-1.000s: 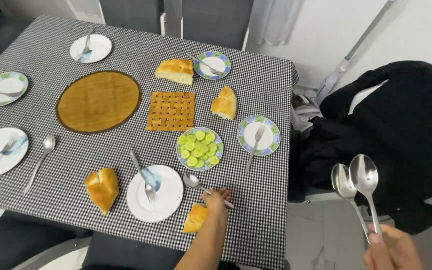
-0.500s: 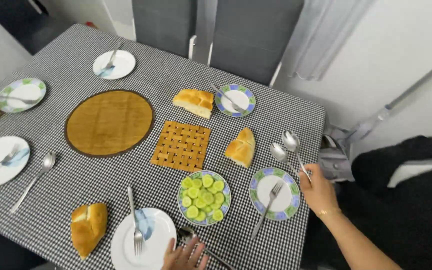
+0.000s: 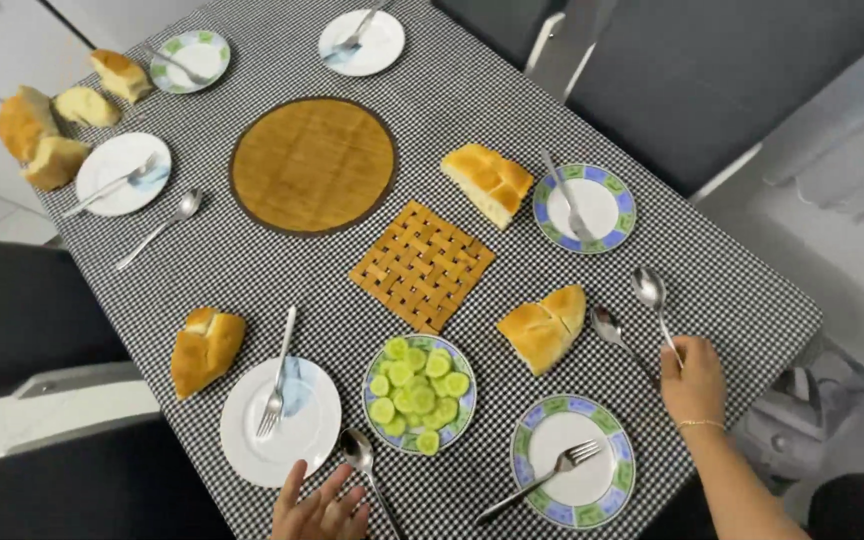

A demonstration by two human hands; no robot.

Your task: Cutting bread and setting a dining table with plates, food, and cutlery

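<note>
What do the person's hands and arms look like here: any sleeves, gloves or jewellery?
Both hands are bare, with no gloves. The right hand has a thin gold-coloured bracelet at the wrist, and the forearm behind it shows no sleeve. Only the fingers and part of the left hand are in view; no rings can be seen.

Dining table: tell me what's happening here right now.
A person leans over a checked tablecloth set with plates, forks and bread. The right hand holds two spoons by their handles, bowls low over the cloth beside a piece of bread. The left hand lies open by a third spoon between a white plate and a bowl of cucumber slices.
</note>
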